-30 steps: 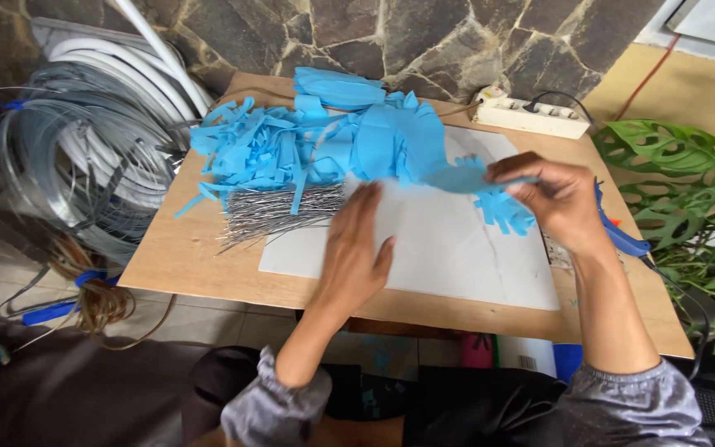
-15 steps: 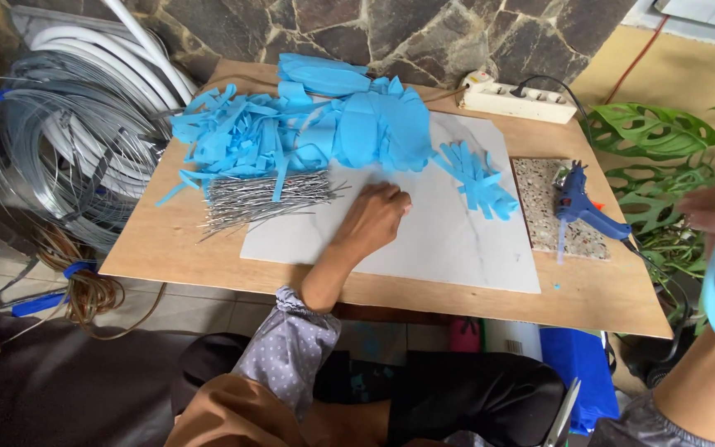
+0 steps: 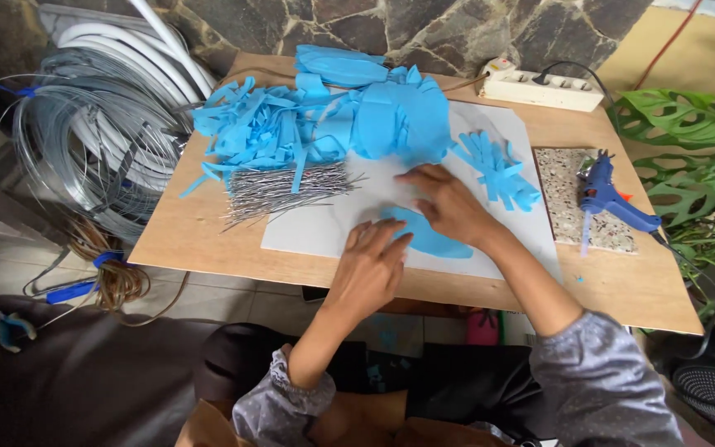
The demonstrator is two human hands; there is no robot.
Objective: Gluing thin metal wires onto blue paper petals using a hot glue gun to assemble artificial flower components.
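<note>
While both hands press down near the middle of the frame, I start with the biggest thing under them: the wooden tabletop (image 3: 184, 240), which carries a white sheet (image 3: 308, 232) that the work lies on. At the upper left of the frame, beyond the tabletop's edge, sit coils of grey wire (image 3: 93, 141). A heap of blue foam strips and cut pieces (image 3: 291, 124) crowds the upper middle, and just below it lies a bundle of short metal wires (image 3: 283, 189).

The blue foam piece (image 3: 432, 236) lies flat on the white sheet at centre. My left hand (image 3: 370, 269) rests flat on its near edge, fingers spread, its grip released. My right hand (image 3: 448, 203) lies on its upper edge, fingers extended and slightly curled, grasping nothing that I can see.

My worry is slippage: the sheet looks smooth, so uneven pressure could let the foam skate or crease. The wire bundle is near the left hand, and a sideways sweep could scatter it or prick a finger. Right of centre, a blue glue gun (image 3: 610, 199) rests on a speckled tile (image 3: 560, 199); a careless right elbow or sleeve could snag its cord.
</note>
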